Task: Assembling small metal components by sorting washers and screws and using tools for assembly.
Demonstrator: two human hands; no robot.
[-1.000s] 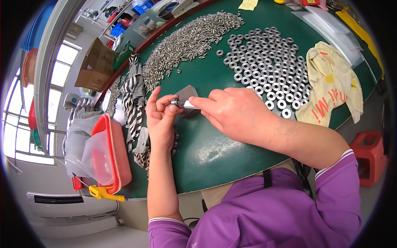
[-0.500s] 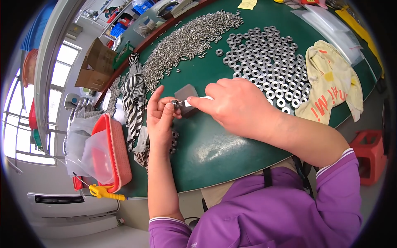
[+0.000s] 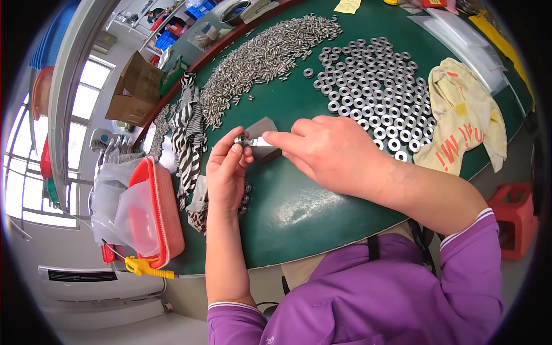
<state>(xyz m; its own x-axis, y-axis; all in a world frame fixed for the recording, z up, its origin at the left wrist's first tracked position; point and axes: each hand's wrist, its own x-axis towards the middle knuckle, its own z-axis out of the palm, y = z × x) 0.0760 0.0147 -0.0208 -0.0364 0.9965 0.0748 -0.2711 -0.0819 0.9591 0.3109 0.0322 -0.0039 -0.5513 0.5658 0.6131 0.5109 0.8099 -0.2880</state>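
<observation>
My left hand pinches a small shiny metal ring between thumb and fingers. Closed around a flat silver blade-like tool, my right hand has its index finger stretched along it. The tool's tip reaches the ring or stops right beside it; I cannot tell which. Under the tool, a grey rectangular block rests on the green tabletop. Several metal rings lie beside my left wrist, partly hidden by it.
Many metal rings spread across the right side, near a cream cloth. A heap of small metal pins lies at the back. To the left are a striped cloth, a red basket and a yellow air gun.
My left index finger, raised before, has curled down onto the ring. Both hands have shifted slightly, with the tool still at the ring.
</observation>
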